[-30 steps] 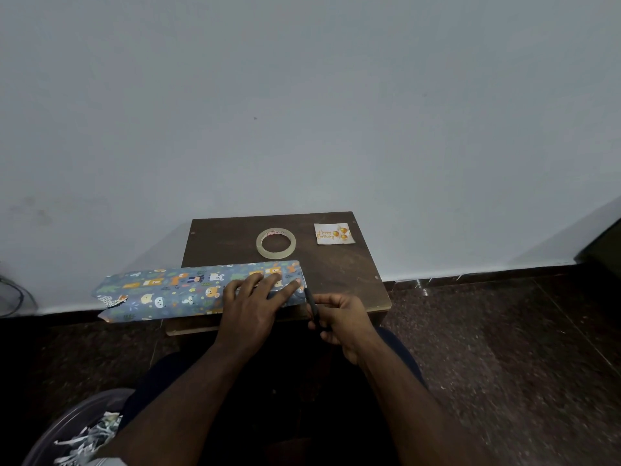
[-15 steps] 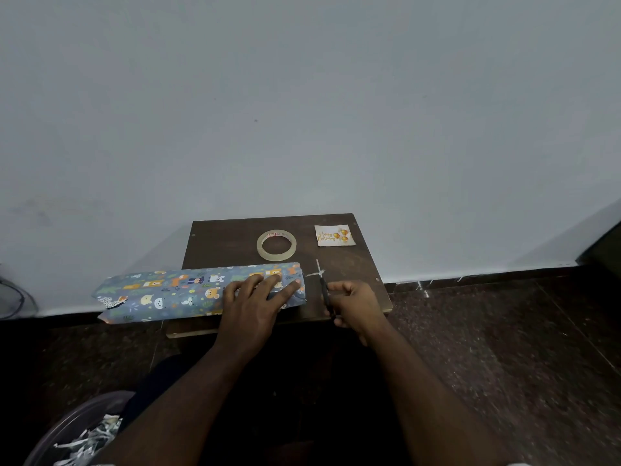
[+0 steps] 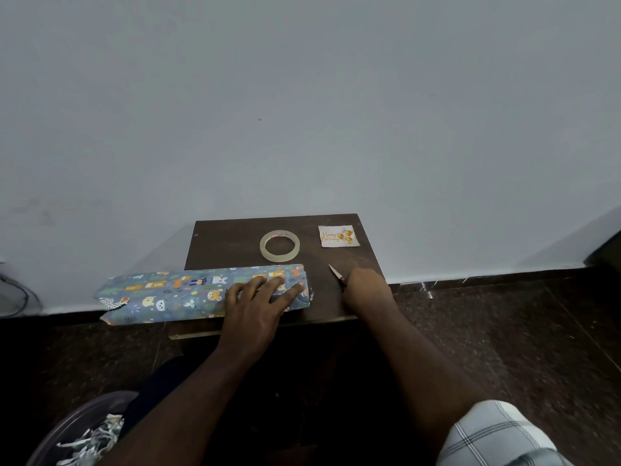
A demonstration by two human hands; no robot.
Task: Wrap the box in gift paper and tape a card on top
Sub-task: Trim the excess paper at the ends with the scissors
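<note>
A long box wrapped in blue animal-print gift paper (image 3: 174,294) lies across the front of the small dark table (image 3: 235,237), its left end overhanging the table's edge. My left hand (image 3: 258,304) presses flat on the box's right end with fingers spread. My right hand (image 3: 364,289) rests on the table just right of the box and grips a pair of scissors (image 3: 337,274), whose blades point away towards the back left. A roll of clear tape (image 3: 279,245) lies behind the box. The white "Happy Birthday" card (image 3: 338,236) sits at the table's back right.
A pale wall rises directly behind the table. Dark stone floor surrounds it. A round bin with shredded paper scraps (image 3: 84,435) stands at the lower left, beside my knee. A cable (image 3: 16,297) lies at the far left by the wall.
My right hand has carried the scissors from the table's front edge up onto the tabletop and lowered them there. My left hand stays pressed on the box.
</note>
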